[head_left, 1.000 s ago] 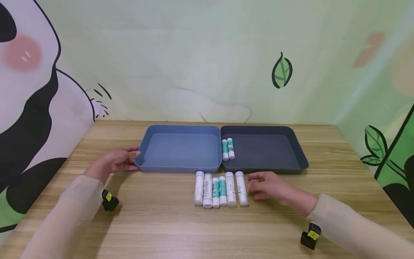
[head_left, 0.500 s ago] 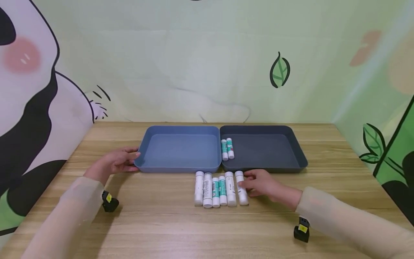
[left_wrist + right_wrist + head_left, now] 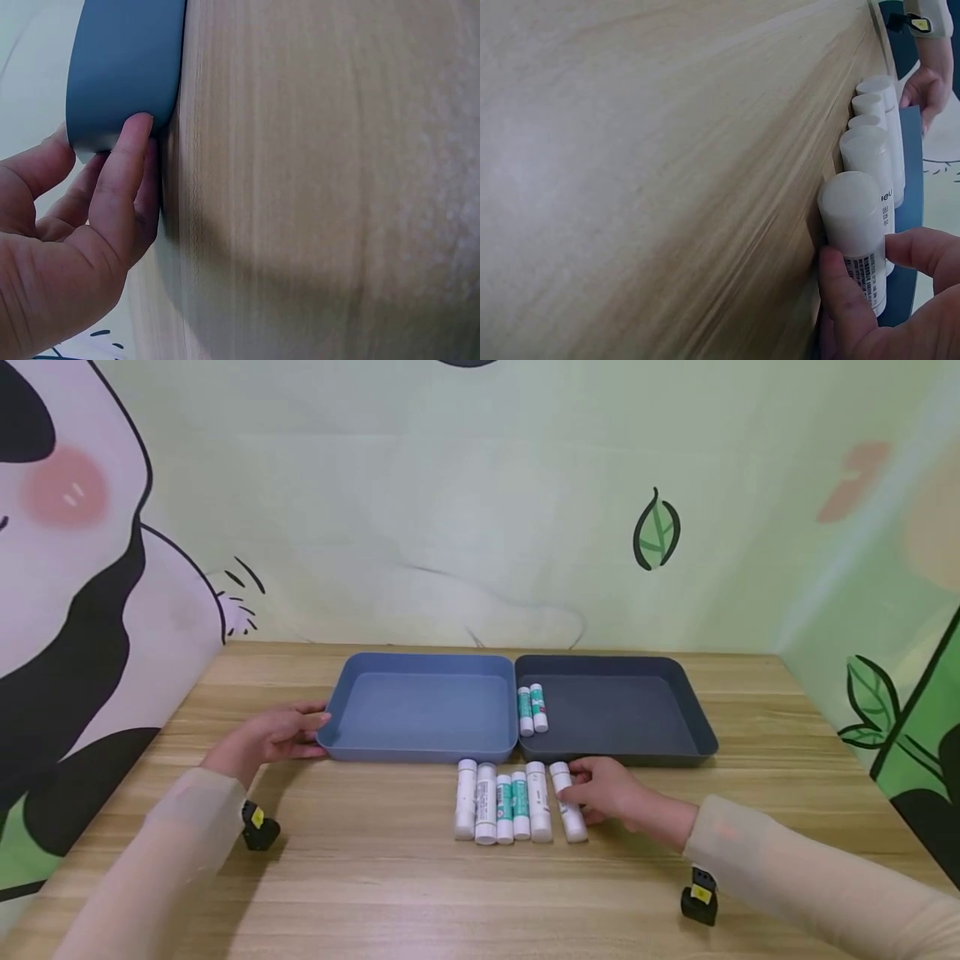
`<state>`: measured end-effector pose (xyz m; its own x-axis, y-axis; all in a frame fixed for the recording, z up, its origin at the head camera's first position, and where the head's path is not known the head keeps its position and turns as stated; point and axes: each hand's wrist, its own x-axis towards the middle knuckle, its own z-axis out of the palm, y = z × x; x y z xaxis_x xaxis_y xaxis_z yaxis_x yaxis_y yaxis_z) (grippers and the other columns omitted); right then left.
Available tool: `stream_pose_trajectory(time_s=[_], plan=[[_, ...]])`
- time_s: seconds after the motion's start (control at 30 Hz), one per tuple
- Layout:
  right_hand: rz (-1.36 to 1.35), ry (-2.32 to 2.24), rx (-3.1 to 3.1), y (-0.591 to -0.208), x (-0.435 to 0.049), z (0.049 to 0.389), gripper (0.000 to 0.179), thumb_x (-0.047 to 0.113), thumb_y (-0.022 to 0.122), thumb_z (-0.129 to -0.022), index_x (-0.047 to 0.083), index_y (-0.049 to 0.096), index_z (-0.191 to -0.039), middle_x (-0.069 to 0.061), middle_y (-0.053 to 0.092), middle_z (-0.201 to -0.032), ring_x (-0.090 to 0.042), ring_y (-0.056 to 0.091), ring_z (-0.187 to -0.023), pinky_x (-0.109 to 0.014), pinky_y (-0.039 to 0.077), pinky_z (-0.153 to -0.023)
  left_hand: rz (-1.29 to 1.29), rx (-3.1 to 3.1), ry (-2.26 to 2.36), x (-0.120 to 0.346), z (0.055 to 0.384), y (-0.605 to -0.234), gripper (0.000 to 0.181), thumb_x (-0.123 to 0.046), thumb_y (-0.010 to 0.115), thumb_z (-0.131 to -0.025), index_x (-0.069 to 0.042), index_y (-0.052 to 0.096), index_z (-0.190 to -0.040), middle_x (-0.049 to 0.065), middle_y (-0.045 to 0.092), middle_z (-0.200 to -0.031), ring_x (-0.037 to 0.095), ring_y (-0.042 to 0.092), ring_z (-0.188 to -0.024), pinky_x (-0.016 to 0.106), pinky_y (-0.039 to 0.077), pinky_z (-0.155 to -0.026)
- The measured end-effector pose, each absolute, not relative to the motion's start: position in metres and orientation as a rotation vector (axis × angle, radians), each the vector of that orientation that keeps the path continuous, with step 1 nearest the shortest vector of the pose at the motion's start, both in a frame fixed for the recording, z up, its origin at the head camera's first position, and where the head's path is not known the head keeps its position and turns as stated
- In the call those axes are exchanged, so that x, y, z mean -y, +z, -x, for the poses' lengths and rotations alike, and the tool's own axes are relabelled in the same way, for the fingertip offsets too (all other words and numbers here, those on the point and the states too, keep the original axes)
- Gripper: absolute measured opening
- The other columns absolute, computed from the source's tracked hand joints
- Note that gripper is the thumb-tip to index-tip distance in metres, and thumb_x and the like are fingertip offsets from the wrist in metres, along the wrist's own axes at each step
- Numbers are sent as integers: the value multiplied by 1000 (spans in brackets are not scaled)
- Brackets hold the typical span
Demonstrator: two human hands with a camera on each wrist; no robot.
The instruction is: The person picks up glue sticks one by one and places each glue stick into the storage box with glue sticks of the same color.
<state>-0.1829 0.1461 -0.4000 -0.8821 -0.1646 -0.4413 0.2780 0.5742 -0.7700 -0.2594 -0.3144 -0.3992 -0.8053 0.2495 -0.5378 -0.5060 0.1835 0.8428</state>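
Observation:
My right hand [image 3: 609, 789] pinches the rightmost large white glue stick [image 3: 567, 802] between thumb and fingers; in the right wrist view this glue stick [image 3: 855, 217] shows a barcode beside my fingertip. It lies at a slant, its near end apart from the row. To its left lie another large white glue stick [image 3: 538, 802], two small green-and-white glue sticks [image 3: 512, 808] and two more large white ones [image 3: 476, 803]. My left hand [image 3: 288, 732] holds the left end of the blue tray [image 3: 416, 752]; in the left wrist view, thumb and fingers touch its wall [image 3: 124, 75].
A dark grey tray [image 3: 622, 718] stands against the blue tray's right side. Two small green-and-white glue sticks [image 3: 532, 709] lie at its left wall. Both trays stand behind the row on the wooden table [image 3: 375, 877], before a printed backdrop [image 3: 465, 527].
My right hand moves left to the rightmost glue stick and takes hold of it. That stick's near end swings right, away from the row. My left hand stays at the blue tray.

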Motion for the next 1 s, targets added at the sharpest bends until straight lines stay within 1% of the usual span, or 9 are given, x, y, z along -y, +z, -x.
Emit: stream_pose_trajectory(time_s=[0.17,0.3,0.43,0.6,0.73,0.9,1.0], plan=[[-92,-1265,-2320,-398,-146,182,61,3,67,-92,-16,42,-144,-18,54,-113,-18,61,-87,-34,64,-68,258,-1897,1658,313,259,-399,72,-18,45,-110,-6,0,-164,-2,57,-108,3,62,-92,26,62,-86],[-111,-1300,-2286,-398,-148,179,60,3,67,-91,-14,42,-143,-18,54,-113,-18,61,-86,-32,63,-67,269,-1903,1647,313,259,-399,72,-19,45,-110,-7,0,-165,-1,56,-112,3,61,-92,26,62,-87],[-109,-1314,-2264,-396,-149,176,59,4,68,-92,-13,42,-143,-17,55,-112,-17,61,-85,-32,63,-67,265,-1898,1653,313,260,-399,72,-19,44,-110,-6,-1,-164,-2,57,-109,2,61,-92,26,62,-87],[-108,-1342,-2256,-392,-149,174,60,4,67,-93,-12,41,-144,-18,55,-114,-17,62,-85,-33,63,-67,263,-1894,1661,314,261,-399,72,-18,44,-110,-6,-1,-164,-4,58,-106,2,61,-91,26,62,-86],[-103,-1366,-2269,-387,-150,175,61,4,68,-92,-11,42,-145,-17,55,-116,-18,61,-89,-32,63,-66,264,-1890,1661,314,260,-399,72,-18,44,-110,-6,-1,-164,-4,58,-106,2,62,-91,26,63,-86],[-72,-1381,-2259,-370,-150,182,63,7,67,-93,-9,40,-147,-18,55,-120,-19,61,-91,-32,63,-69,250,-1895,1660,313,260,-398,72,-18,44,-110,-6,-3,-164,-7,60,-100,1,62,-90,26,62,-85],[-59,-1383,-2235,-356,-150,189,64,9,65,-95,-7,36,-151,-20,53,-127,-19,63,-94,-32,64,-73,250,-1895,1656,313,260,-397,72,-18,44,-110,-5,-3,-164,-9,61,-99,0,62,-89,26,62,-85]])
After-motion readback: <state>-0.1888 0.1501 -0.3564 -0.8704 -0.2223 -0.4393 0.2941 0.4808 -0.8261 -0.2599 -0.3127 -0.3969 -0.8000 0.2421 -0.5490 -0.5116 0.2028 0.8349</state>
